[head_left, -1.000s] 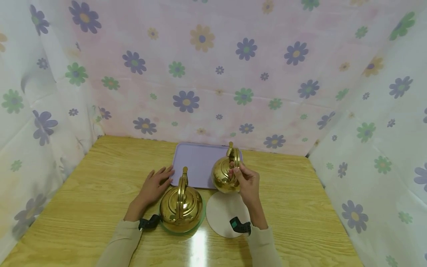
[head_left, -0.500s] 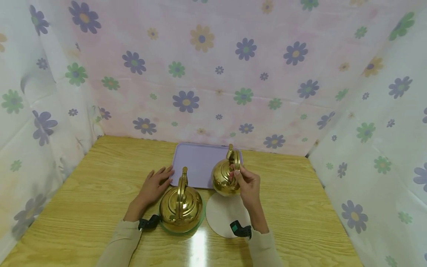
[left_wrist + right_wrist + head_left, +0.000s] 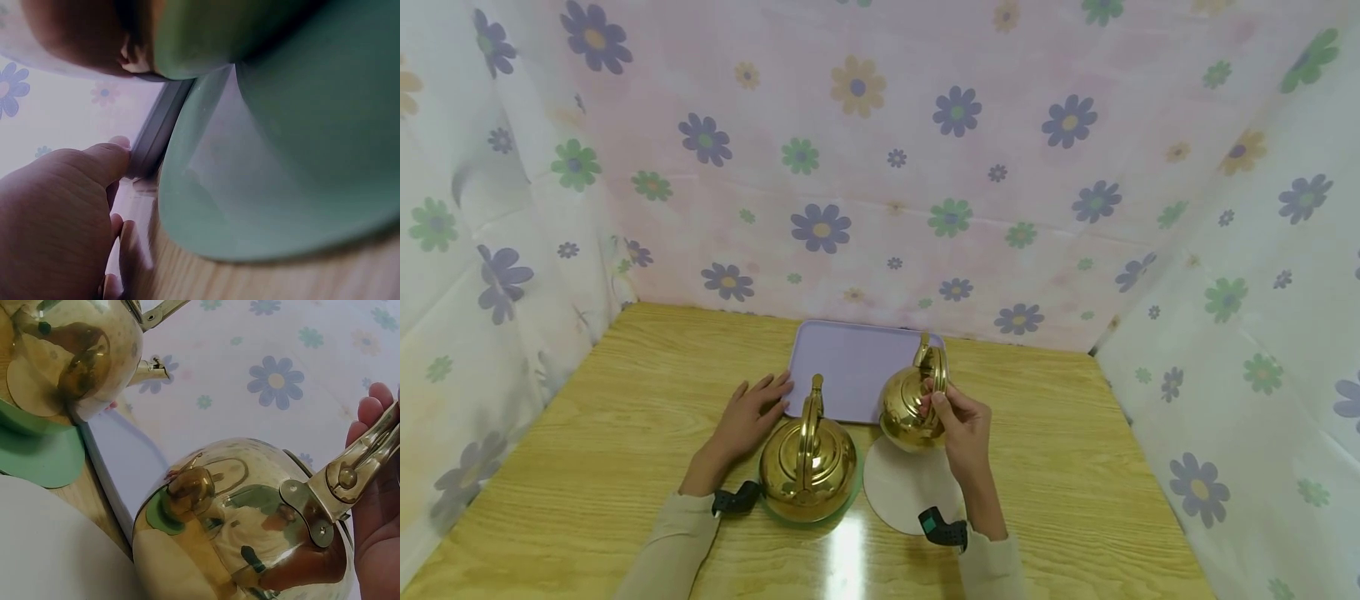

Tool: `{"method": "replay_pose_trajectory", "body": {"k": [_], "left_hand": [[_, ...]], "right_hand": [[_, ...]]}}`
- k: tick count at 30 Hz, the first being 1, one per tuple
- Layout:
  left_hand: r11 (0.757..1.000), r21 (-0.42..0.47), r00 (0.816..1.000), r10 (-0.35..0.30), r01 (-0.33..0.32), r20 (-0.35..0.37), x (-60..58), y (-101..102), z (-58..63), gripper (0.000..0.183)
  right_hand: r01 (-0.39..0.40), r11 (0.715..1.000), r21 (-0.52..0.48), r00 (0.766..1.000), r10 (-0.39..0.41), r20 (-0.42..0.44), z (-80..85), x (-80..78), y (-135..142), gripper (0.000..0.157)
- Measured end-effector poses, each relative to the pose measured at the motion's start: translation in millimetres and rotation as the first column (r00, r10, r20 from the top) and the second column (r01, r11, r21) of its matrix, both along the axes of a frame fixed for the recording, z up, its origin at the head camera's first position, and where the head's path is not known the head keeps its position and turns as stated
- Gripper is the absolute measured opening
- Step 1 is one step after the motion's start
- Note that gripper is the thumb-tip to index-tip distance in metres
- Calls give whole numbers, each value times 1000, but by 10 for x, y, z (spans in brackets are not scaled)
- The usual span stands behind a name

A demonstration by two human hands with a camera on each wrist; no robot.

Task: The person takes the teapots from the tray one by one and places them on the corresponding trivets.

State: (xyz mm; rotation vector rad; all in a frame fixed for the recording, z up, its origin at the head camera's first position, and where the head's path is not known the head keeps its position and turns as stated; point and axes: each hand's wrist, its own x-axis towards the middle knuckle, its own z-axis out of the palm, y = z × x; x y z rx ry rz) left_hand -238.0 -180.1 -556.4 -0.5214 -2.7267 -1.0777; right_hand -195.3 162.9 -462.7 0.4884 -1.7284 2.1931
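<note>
My right hand [image 3: 967,429] grips the raised handle [image 3: 359,469] of a smaller shiny gold kettle [image 3: 904,408]. In the head view this kettle overlaps the near right part of a lilac tray [image 3: 835,358] and the far edge of a round off-white mat [image 3: 906,492]. Whether it touches either is hard to tell. A larger gold kettle [image 3: 808,475] stands on a round green mat [image 3: 300,187], its handle upright. To its left, my left hand [image 3: 745,425] lies with fingers extended, fingertips at the tray's left edge.
A wood-grain table [image 3: 1067,467] carries everything. Floral curtains [image 3: 880,167] enclose its back and sides, close behind the tray. The larger kettle stands between my hands, right beside the off-white mat.
My right hand has brought the smaller kettle slightly toward me, from over the tray further over the off-white mat. The left hand and larger kettle have stayed in place.
</note>
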Motion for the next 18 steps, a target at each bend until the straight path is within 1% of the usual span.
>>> {"method": "replay_pose_trajectory", "body": {"k": [9, 13, 18], "left_hand": [[1000, 3, 1000, -1, 1, 16, -16, 9, -9, 43], [1000, 2, 1000, -1, 1, 30, -19, 7, -13, 44], [1000, 5, 1000, -2, 2, 21, -18, 6, -21, 44]], "right_hand": [[-15, 1000, -19, 1000, 15, -13, -33, 27, 1, 33], [-14, 1000, -2, 1000, 14, -1, -34, 58, 7, 33], [-21, 1000, -15, 1000, 21, 17, -37, 95, 18, 34]]}}
